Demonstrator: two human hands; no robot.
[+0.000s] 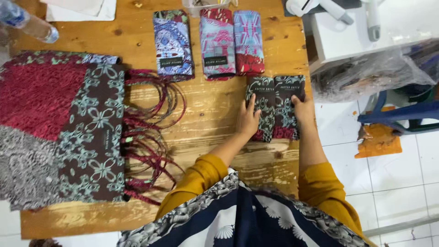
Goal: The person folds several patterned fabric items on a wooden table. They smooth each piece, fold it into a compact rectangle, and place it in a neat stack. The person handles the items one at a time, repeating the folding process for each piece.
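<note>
A folded dark brown and teal patterned cloth (pixel 274 98) lies near the right edge of the wooden table (pixel 210 105). My left hand (pixel 248 120) presses flat on its left side. My right hand (pixel 303 110) rests on its right edge, fingers on the fabric. Both arms wear mustard yellow sleeves. Beyond it lie three folded patterned cloths: a blue and purple one (pixel 173 43), a red and light blue one (pixel 217 43), and a blue and red one (pixel 248 42).
A stack of flat patterned fabric bags (pixel 64 128) with red cord handles (pixel 151 132) covers the table's left side. A plastic bottle (pixel 27 20) lies at the top left. A white unit (pixel 366 32) and plastic-wrapped goods (pixel 375 73) stand to the right, over white floor tiles.
</note>
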